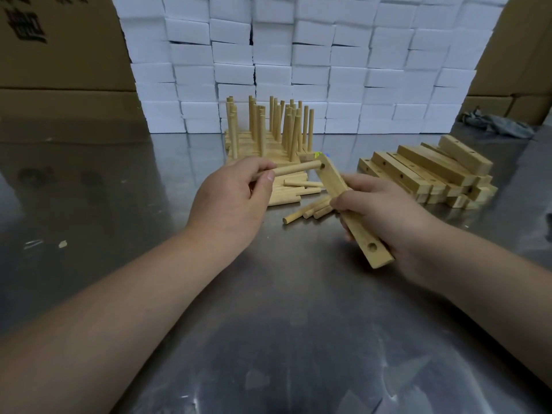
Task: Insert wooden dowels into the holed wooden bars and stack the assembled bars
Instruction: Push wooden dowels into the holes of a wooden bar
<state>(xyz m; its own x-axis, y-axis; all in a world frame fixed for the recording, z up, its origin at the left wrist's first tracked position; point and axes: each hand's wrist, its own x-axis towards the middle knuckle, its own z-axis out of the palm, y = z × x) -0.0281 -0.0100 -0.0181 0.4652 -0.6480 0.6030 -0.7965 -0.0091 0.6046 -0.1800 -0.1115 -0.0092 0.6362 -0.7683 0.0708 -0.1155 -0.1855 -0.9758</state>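
L hand (230, 201) pinches a dowel (295, 168), fingers curled round it, tip at the far-end hole of the bar (334, 179). R hand (385, 210) grips that bar mid-length, tilted, above the table (268, 309). We see loose dowels (307, 210) between the hands, the assembled stack (263, 130) at 12 o'clock, and spare bars (427, 171) at 2.

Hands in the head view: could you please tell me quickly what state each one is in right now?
Left hand: grips a dowel, tip at the end hole of the holed bar.
Right hand: grips the holed bar.
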